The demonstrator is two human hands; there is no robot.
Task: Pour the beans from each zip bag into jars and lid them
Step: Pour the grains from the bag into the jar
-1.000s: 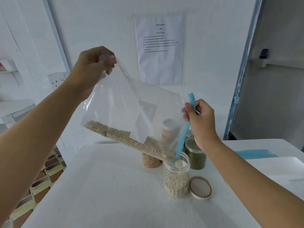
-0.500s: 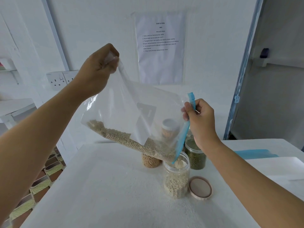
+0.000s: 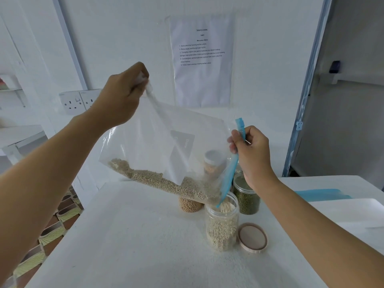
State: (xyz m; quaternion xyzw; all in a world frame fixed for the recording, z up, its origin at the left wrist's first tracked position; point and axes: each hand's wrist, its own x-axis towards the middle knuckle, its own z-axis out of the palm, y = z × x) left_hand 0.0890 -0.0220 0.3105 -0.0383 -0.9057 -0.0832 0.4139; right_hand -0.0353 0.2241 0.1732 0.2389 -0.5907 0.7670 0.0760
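Clear plastic hangs tilted over the table (image 3: 124,235): the zip bag (image 3: 158,129) has its bottom corner lifted high and its lower mouth corner dipping to the rim of the open jar (image 3: 221,227). The left grip (image 3: 122,96) is closed tight, pinching the raised corner, and the right grip (image 3: 252,150) is curled round the blue zip strip (image 3: 232,173) near its upper end. Pale beans (image 3: 166,183) lie in a sloping band along the low edge of the bag and run down towards the jar, which already looks well filled. Its lid (image 3: 252,238) lies flat on the table just beside it, and a jar of green beans (image 3: 247,194) and a jar of yellow beans (image 3: 190,204) stand close behind. The likely trouble is a spill. If the left grip raises the corner too fast, the band could rush down faster than the narrow opening passes it and jump the rim. If the right grip lets the strip drift sideways, the stream would miss the jar. The remaining beans may also be more than the jar can take, and a dragging bag could tip it
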